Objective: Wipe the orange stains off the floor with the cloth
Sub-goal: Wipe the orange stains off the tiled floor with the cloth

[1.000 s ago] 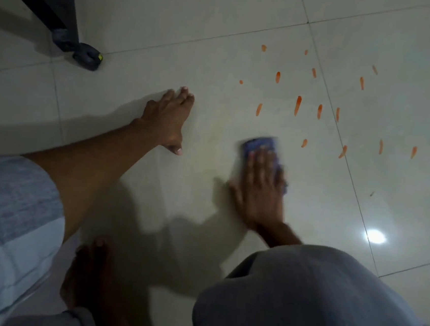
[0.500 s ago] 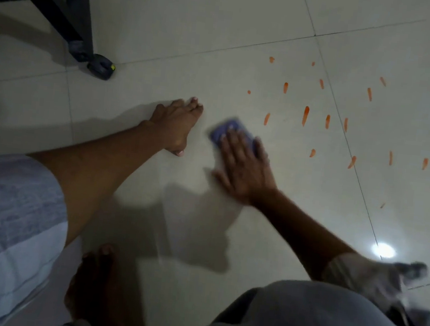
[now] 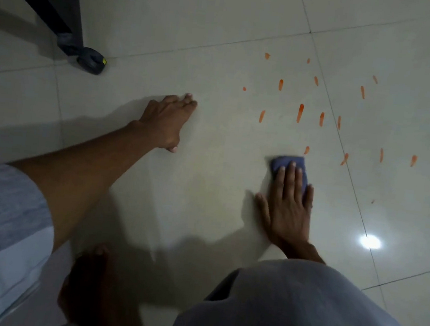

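Several orange stains (image 3: pixel 300 113) streak the pale floor tiles (image 3: pixel 206 188) at the upper right, spread across two tiles. My right hand (image 3: pixel 287 207) lies flat on a folded blue cloth (image 3: pixel 288 163) and presses it to the floor; only the cloth's far end shows past my fingertips. The nearest stain (image 3: pixel 306 150) sits just beyond the cloth, a little apart from it. My left hand (image 3: pixel 166 122) rests palm down on the tile to the left, fingers together, holding nothing.
A black furniture leg with a caster wheel (image 3: pixel 90 60) stands at the upper left. My bare foot (image 3: pixel 90 282) and bent knee (image 3: pixel 299 312) fill the bottom of the view. A lamp reflection (image 3: pixel 370 242) glares on the grout line at right.
My right hand slid the cloth left toward my left hand, then back right and nearer to me, ending just below the lowest stains. My left hand stayed planted.
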